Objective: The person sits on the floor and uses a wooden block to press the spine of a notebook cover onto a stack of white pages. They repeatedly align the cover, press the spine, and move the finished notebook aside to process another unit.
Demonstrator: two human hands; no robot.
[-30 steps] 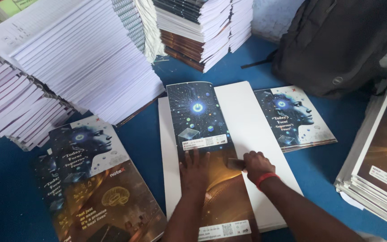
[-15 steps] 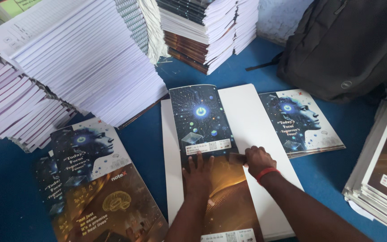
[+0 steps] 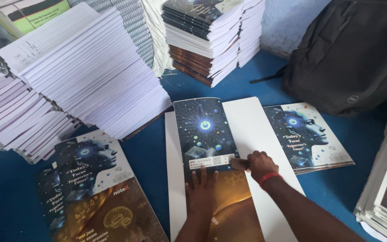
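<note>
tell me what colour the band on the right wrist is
Red: a thin band just behind the right hand, seen in the head view.

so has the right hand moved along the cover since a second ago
Yes. The right hand has slid up the printed cover, away from the person.

Printed cover (image 3: 204, 134) on white board (image 3: 251, 130); backpack (image 3: 350, 54) behind-right; paper stacks (image 3: 81, 67) left.

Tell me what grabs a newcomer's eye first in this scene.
At the centre, two hands work a dark printed cover sheet lying on white board: the left hand presses it flat, the right hand grips a small brown tool at its edge. Fanned stacks of white paper fill the upper left, and a black backpack sits upper right.
</note>
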